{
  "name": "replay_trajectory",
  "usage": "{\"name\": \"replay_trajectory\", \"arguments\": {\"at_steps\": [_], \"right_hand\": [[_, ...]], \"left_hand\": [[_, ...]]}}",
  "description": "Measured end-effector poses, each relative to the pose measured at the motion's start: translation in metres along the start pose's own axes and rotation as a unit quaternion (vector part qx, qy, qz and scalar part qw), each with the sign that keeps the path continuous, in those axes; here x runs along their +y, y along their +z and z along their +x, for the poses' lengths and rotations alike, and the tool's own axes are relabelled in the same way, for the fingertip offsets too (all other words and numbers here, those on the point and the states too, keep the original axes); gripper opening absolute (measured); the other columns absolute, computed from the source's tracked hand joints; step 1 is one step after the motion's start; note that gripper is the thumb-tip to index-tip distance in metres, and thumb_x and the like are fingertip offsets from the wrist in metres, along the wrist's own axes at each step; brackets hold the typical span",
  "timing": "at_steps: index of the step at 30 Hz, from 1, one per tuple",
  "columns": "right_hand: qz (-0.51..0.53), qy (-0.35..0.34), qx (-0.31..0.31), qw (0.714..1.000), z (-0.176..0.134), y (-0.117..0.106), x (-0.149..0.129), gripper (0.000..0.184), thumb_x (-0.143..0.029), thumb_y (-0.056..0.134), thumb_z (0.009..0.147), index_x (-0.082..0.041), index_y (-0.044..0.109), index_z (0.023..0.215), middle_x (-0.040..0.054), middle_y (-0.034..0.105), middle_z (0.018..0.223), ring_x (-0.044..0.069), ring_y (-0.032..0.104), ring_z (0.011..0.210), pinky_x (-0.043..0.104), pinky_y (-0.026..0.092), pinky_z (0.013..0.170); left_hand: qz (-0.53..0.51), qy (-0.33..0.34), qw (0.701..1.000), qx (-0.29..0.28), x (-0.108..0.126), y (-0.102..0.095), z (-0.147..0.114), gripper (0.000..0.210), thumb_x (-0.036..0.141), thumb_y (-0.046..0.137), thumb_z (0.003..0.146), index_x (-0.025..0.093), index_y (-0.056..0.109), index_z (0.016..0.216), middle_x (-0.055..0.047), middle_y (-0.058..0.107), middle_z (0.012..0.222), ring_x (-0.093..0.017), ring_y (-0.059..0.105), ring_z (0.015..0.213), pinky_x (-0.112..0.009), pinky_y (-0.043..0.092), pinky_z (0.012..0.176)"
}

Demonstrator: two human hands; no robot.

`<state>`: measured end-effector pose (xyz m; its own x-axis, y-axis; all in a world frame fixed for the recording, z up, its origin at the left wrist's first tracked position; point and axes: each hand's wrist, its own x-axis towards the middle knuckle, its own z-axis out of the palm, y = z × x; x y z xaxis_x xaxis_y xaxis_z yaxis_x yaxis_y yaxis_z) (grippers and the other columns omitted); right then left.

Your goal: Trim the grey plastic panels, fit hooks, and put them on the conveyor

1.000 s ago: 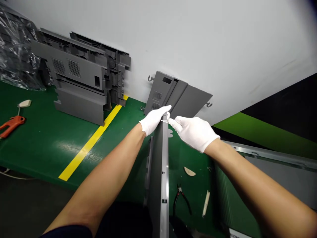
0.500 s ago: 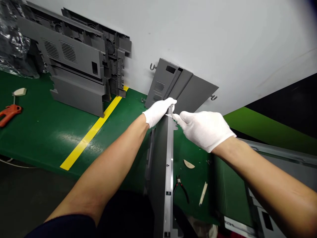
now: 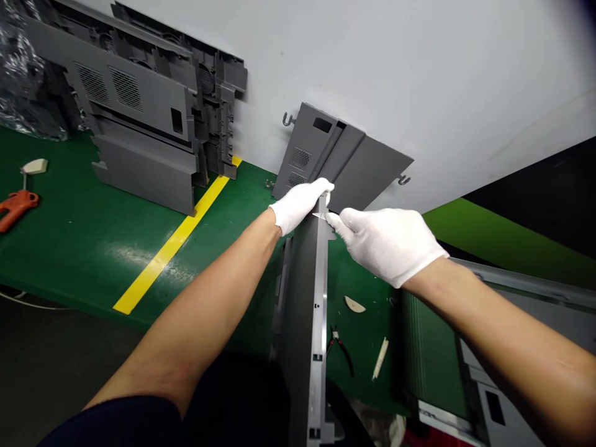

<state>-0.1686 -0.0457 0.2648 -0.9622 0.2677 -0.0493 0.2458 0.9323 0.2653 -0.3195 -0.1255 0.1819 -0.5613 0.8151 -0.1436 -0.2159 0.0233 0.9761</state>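
A grey plastic panel (image 3: 319,298) stands on edge in front of me, its narrow side facing up. My left hand (image 3: 300,203), in a white glove, is closed around the panel's far end. My right hand (image 3: 388,239), gloved too, is closed on a knife whose pointed blade (image 3: 320,215) lies across the panel's edge just short of my left fingers. The knife's handle is hidden inside the right glove. Beyond both hands, another grey panel (image 3: 347,155) with vents and hooks leans against the white wall.
Several grey panels (image 3: 139,118) stand at the left by plastic wrap (image 3: 23,81). An orange air gun (image 3: 18,205) lies on the green table (image 3: 84,248). Pliers (image 3: 342,351), a half-round piece (image 3: 354,304) and a pale stick (image 3: 380,359) lie right of the panel; more panels (image 3: 488,372) sit farther right.
The view has shifted slightly. Both hands keep nearly the same place on the panel, with the blade still at its far edge.
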Motion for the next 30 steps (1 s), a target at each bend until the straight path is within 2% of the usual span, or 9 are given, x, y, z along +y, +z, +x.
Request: {"name": "replay_trajectory", "arguments": {"at_steps": [8,13,16,19,21,23,26,28,30], "right_hand": [[0.013,-0.052,0.032,0.998,-0.022,-0.003,-0.014,0.067,-0.063,0.019,0.105,-0.023,0.062,0.073,0.0004,0.050,0.051,0.015,0.040,0.044,0.032,0.013,0.055],[0.212,-0.003,0.058,0.976,-0.040,0.001,-0.010,0.058,-0.061,0.029,0.105,-0.023,0.063,0.078,0.0003,0.056,0.064,0.014,0.041,0.053,0.031,0.023,0.054],[0.408,0.103,0.068,0.905,-0.051,-0.003,-0.002,0.047,-0.057,0.035,0.104,-0.025,0.061,0.081,-0.0009,0.053,0.063,0.016,0.044,0.056,0.030,0.034,0.055],[0.516,0.179,0.043,0.837,-0.070,-0.003,-0.002,0.051,-0.059,0.034,0.104,-0.026,0.055,0.072,-0.0033,0.043,0.055,0.017,0.041,0.052,0.031,0.037,0.053],[0.566,0.221,0.008,0.794,-0.087,0.003,-0.008,0.053,-0.063,0.037,0.103,-0.026,0.054,0.069,-0.0038,0.042,0.054,0.016,0.038,0.051,0.031,0.036,0.052],[0.605,0.262,-0.015,0.752,-0.106,0.016,-0.015,0.054,-0.066,0.039,0.101,-0.025,0.054,0.068,-0.0039,0.041,0.054,0.016,0.037,0.051,0.030,0.034,0.052],[0.644,0.299,-0.031,0.703,-0.137,0.042,-0.026,0.055,-0.068,0.041,0.099,-0.025,0.050,0.065,-0.0039,0.039,0.055,0.016,0.036,0.051,0.030,0.035,0.052],[0.666,0.321,-0.045,0.671,-0.158,0.060,-0.030,0.055,-0.069,0.043,0.098,-0.026,0.048,0.064,-0.0040,0.038,0.053,0.016,0.035,0.049,0.030,0.036,0.050],[0.681,0.349,-0.063,0.641,-0.177,0.076,-0.034,0.055,-0.072,0.041,0.096,-0.027,0.051,0.067,-0.0040,0.037,0.050,0.017,0.035,0.045,0.031,0.036,0.046]], "left_hand": [[-0.053,-0.005,0.998,-0.015,-0.003,-0.004,0.001,0.036,0.046,0.058,0.087,0.021,0.052,0.061,-0.001,0.052,0.059,-0.015,0.048,0.056,-0.032,0.042,0.061],[-0.048,-0.007,0.999,-0.013,-0.009,-0.008,0.003,0.041,0.053,0.059,0.088,0.021,0.053,0.062,-0.001,0.052,0.058,-0.015,0.048,0.055,-0.032,0.044,0.063],[-0.021,0.002,1.000,-0.017,-0.011,-0.006,-0.002,0.046,0.061,0.060,0.087,0.020,0.057,0.067,-0.002,0.058,0.065,-0.017,0.056,0.065,-0.034,0.048,0.075],[-0.001,0.045,0.999,-0.020,-0.004,-0.003,-0.019,0.039,0.054,0.070,0.083,0.019,0.069,0.102,-0.009,0.071,0.109,-0.024,0.064,0.106,-0.040,0.048,0.100],[0.025,0.060,0.998,-0.013,0.006,-0.001,-0.039,0.067,0.046,0.073,0.082,0.027,0.053,0.143,-0.012,0.052,0.152,-0.030,0.049,0.139,-0.047,0.042,0.114],[0.087,0.058,0.994,-0.018,0.018,0.002,-0.067,0.088,0.044,0.072,0.083,0.039,0.031,0.160,-0.007,0.021,0.173,-0.034,0.027,0.156,-0.055,0.034,0.122],[0.234,0.036,0.971,-0.046,0.024,0.012,-0.123,0.068,0.045,0.069,0.084,0.044,0.051,0.150,0.002,-0.003,0.176,-0.041,0.011,0.160,-0.065,0.026,0.124],[0.305,0.034,0.949,-0.067,0.015,0.023,-0.165,0.055,0.044,0.071,0.080,0.042,0.067,0.136,0.004,-0.005,0.176,-0.043,0.011,0.159,-0.066,0.029,0.122],[0.348,0.046,0.931,-0.095,-0.001,0.032,-0.203,0.062,0.041,0.078,0.070,0.045,0.070,0.131,0.004,0.002,0.176,-0.042,0.019,0.158,-0.062,0.038,0.118]]}}
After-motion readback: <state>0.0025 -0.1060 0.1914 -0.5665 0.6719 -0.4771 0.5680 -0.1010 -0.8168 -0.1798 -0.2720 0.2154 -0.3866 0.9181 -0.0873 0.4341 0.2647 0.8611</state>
